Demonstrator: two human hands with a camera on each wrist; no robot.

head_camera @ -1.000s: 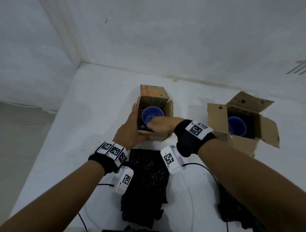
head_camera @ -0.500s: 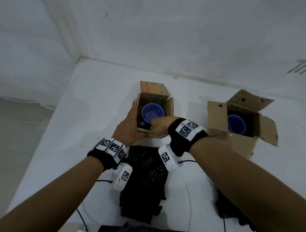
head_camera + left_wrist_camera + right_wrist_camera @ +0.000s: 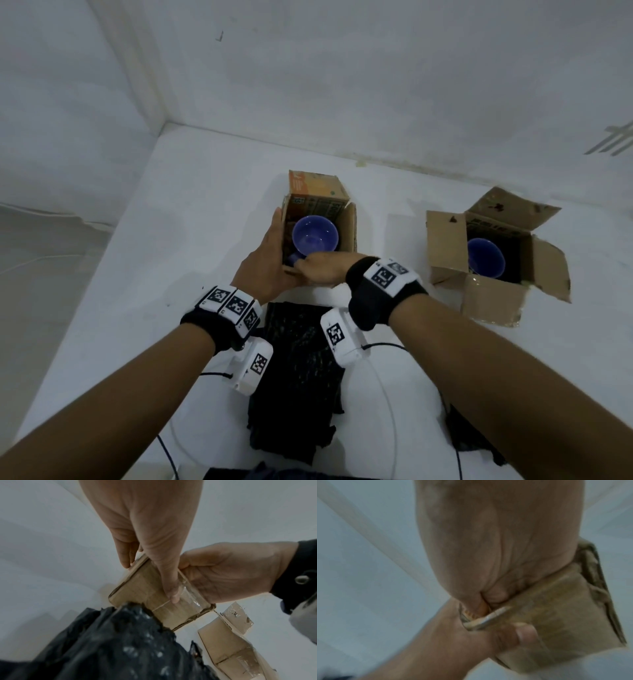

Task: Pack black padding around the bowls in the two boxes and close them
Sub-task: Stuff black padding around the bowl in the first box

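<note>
- The left hand [image 3: 265, 260] stays clamped on the left box's [image 3: 320, 202] near-left corner, fingers along its wall, thumb on the front.
- The right hand [image 3: 323, 269], earlier reaching inside beside the blue bowl [image 3: 315, 236], now curls over the near rim; no padding is in yet.
- Black padding [image 3: 301, 373] lies at the desk's near edge.
- The right box [image 3: 493, 294] remains open.

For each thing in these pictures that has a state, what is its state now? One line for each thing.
Left box: open, flaps not closed.
Bowl in left box: upright inside.
Right box: open, flaps spread outward.
Bowl in right box: upright inside.
Black padding: lying on the table, not packed.
Left hand: holds the left box's side.
Right hand: grips the left box's near edge.
</note>
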